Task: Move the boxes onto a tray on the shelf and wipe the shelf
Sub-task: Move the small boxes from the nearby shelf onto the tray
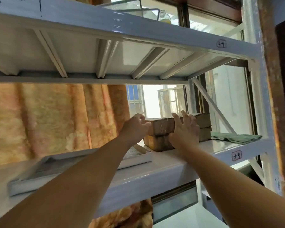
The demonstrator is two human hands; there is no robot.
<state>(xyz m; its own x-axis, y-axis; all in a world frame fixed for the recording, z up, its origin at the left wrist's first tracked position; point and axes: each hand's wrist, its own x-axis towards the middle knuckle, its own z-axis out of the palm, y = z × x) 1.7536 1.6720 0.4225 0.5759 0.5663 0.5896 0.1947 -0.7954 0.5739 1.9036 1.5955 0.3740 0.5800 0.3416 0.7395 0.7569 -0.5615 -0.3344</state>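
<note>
Two brown cardboard boxes are stacked on the white metal shelf (171, 163), right of its middle. The upper box (163, 127) sits squarely on the lower box (155, 143). Just beyond them to the right stands a second stack (203, 127) of similar brown boxes, touching or nearly touching the first; the right hand hides the join.

The left hand (136, 127) is at the left end of the upper box, its fingers curled round the top left corner in a grasp. The right hand (185, 129) lies against the near face of the same stack with its fingers straight and spread, pointing up over the upper box, and its palm across the seam between the two boxes. It presses rather than clasps. Both forearms reach up from the near edge of the view.

To the left of the boxes, a shallow white tray (39, 184) rests on the same shelf, its right end close to the lower box but apart from it. The left forearm crosses above it.

At the right end of the shelf a green cloth (235, 138) lies crumpled, near the second stack. A handwritten label (236, 156) is stuck on the shelf's front edge below it.

Behind the shelf hangs an orange patterned curtain (56, 119), with a bright window (155, 101) to its right. On the upper shelf (138, 30) stands a glass jar (164, 17).
</note>
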